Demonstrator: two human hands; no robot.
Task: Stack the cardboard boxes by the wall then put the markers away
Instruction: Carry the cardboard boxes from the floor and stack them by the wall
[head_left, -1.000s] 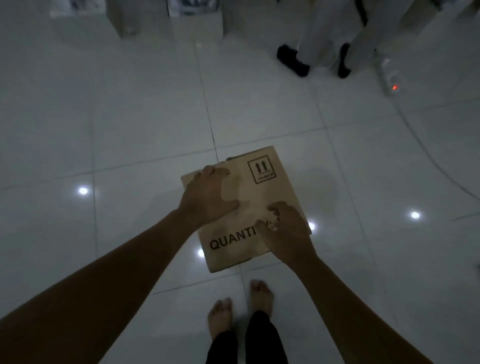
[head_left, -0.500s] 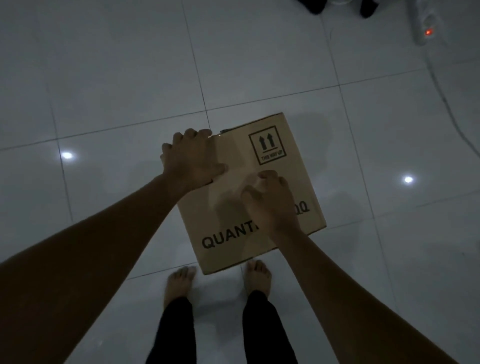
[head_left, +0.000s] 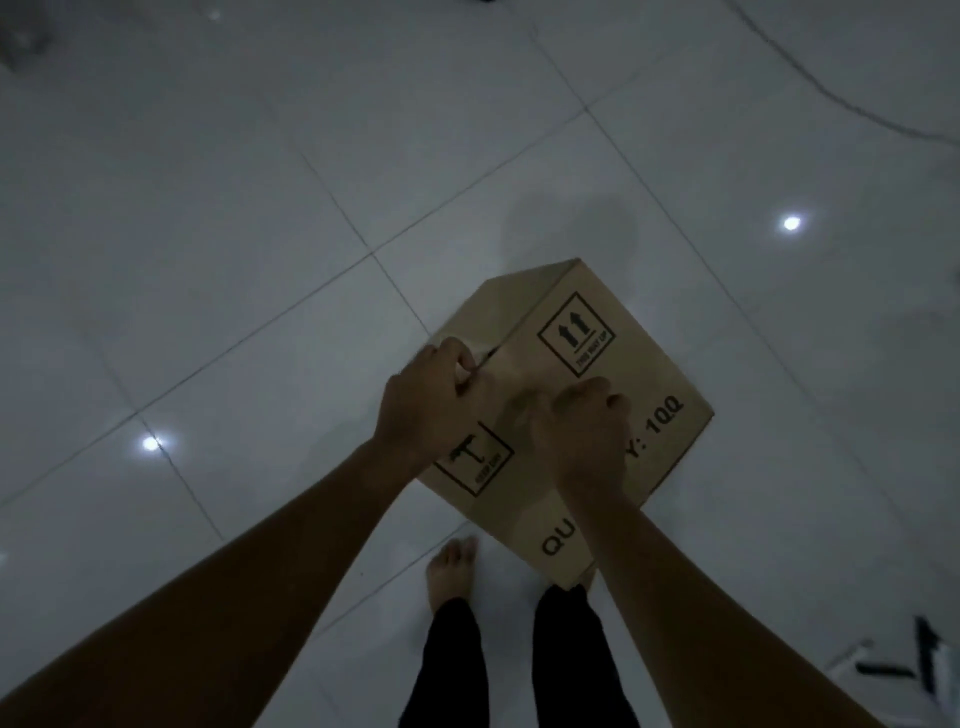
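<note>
Cardboard box (head_left: 613, 374) sits over the tile floor (head_left: 260, 208), left hand (head_left: 423, 402) curled on its 9 o'clock edge, right hand (head_left: 584, 434) fisted on top.

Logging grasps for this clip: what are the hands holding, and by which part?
Both hold the cardboard box. The left hand grips its upper-left edge, fingers curled over it; the right hand presses on the printed face.

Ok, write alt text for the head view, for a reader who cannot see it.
Seen from above in dim light, a person's left hand and right hand grip a printed cardboard box over a glossy tiled floor. Bare feet show below, and a cable crosses the far right.
</note>
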